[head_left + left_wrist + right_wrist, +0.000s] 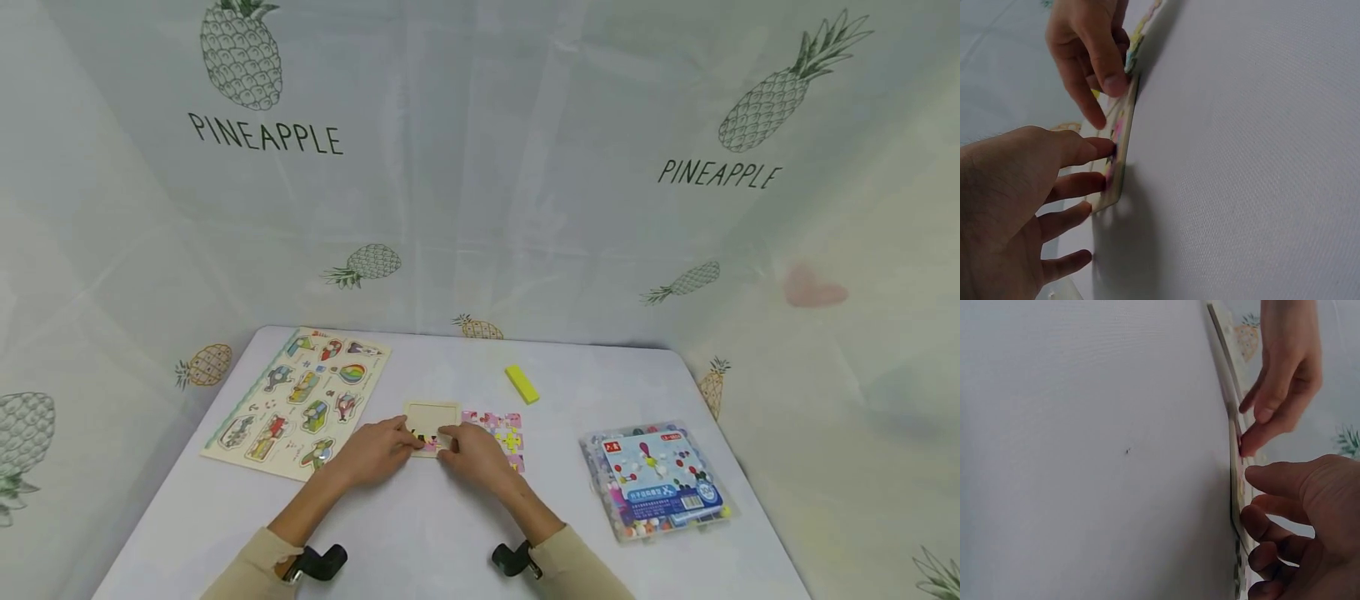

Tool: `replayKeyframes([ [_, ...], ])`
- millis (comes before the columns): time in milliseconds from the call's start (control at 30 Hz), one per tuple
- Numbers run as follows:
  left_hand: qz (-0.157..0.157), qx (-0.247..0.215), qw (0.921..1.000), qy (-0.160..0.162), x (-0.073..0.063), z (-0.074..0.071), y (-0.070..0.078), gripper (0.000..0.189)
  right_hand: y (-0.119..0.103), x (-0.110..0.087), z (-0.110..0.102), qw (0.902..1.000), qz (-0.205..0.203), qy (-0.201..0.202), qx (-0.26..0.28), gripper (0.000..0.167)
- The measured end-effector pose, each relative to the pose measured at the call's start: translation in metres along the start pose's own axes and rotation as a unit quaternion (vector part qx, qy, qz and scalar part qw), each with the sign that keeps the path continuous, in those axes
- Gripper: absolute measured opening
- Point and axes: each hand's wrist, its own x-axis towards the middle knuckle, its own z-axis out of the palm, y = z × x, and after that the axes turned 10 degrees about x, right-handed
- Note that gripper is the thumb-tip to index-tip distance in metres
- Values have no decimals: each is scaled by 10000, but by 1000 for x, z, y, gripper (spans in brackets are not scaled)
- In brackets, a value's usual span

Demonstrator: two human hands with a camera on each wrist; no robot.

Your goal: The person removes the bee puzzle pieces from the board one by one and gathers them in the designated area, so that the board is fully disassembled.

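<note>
A small wooden puzzle tray [432, 414] lies on the table, with a few pink, yellow and dark puzzle pieces [430, 442] along its near edge. My left hand [371, 454] reaches in from the left, and its thumb and index finger touch the pieces; the fingers are spread and fairly straight in the left wrist view. From the right, my right hand [482, 457] touches the tray's right side with thumb and index finger. Its other fingers are bent, and no held piece shows. Beside this hand lies a pink-and-yellow group of puzzle pieces [513, 439], partly hidden.
A large picture board [296, 400] with vehicle shapes lies at the left. A yellow block [522, 384] sits behind the puzzle pieces. At the right stands a clear plastic box [656, 481] of coloured parts. A pineapple-print curtain [480, 208] hangs behind the white table [420, 533].
</note>
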Motion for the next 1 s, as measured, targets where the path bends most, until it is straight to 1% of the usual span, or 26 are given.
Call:
replayKeyframes([
  [200, -281, -100, 9995, -136, -2, -7, 1, 16, -5, 2, 4, 9999, 95, -53, 71, 29],
  [367, -378, -171, 9989, -211, -1, -6, 1, 16, -6, 2, 4, 9997, 139, 10, 197, 27],
  [533, -434, -350, 9982, -205, -1, -6, -1, 15, -7, 5, 3, 9992, 149, 139, 342, 21],
  [700, -409, -504, 9975, -269, 0, -7, -2, 15, -7, 8, 2, 9982, 148, 330, 486, 13],
  [867, -432, -594, 9969, -286, 1, -6, -3, 16, -8, 10, 0, 9960, 274, 236, 821, 7],
  [1000, -467, -619, 9966, -294, 2, -5, -4, 16, -8, 9, -3, 9926, 178, 219, 1177, 4],
])
